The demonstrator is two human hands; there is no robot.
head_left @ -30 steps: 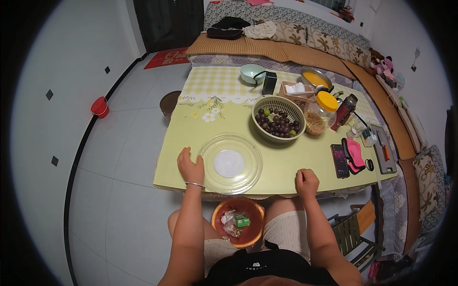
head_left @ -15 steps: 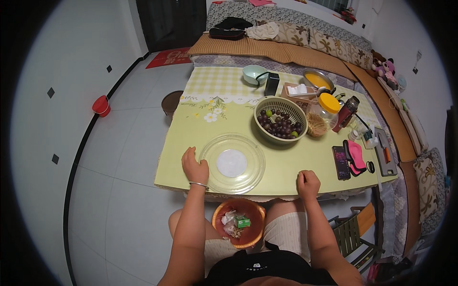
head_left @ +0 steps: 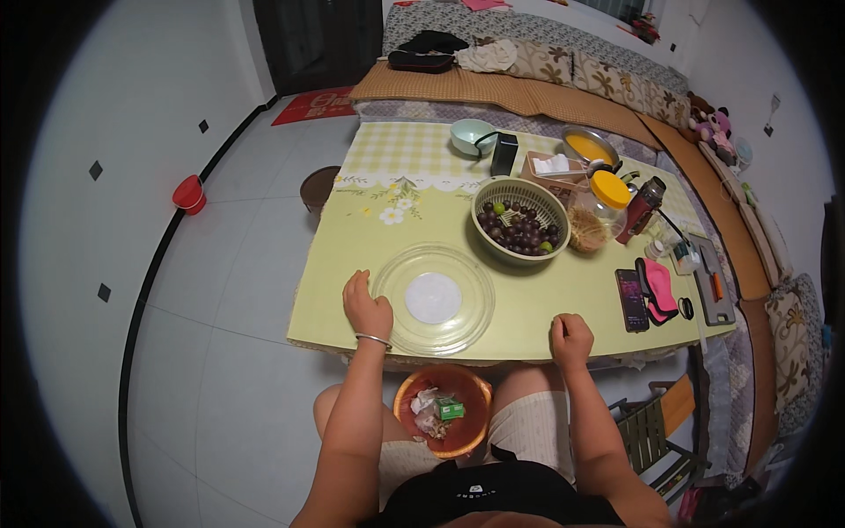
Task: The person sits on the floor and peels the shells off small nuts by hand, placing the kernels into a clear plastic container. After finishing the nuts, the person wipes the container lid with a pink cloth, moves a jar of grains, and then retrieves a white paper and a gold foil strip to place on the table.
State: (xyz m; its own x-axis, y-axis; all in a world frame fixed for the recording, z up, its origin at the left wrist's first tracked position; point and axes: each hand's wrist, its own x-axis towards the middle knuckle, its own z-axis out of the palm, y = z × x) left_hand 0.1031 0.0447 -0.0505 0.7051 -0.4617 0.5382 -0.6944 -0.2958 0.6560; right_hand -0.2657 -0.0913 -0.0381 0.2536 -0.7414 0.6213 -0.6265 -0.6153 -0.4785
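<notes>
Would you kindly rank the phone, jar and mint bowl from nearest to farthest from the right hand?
1. Phone: right of the right hand.
2. Jar: beyond, right of the colander.
3. Mint bowl: toward the table's far end.

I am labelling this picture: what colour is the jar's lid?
The lid is yellow, clearest in the head view.

Red bucket (head_left: 188, 195), on tiled floor (head_left: 246, 255), ten o'clock. Dark door (head_left: 315, 44), eleven o'clock; red doormat (head_left: 312, 106), same bearing. Black bag (head_left: 421, 62) beside white cloth (head_left: 487, 57), on sofa (head_left: 493, 89), twelve o'clock. Floral cushions (head_left: 539, 63), one o'clock. Plush toys (head_left: 715, 129), two o'clock. Slatted dark-green chair (head_left: 641, 437), four o'clock.
</notes>
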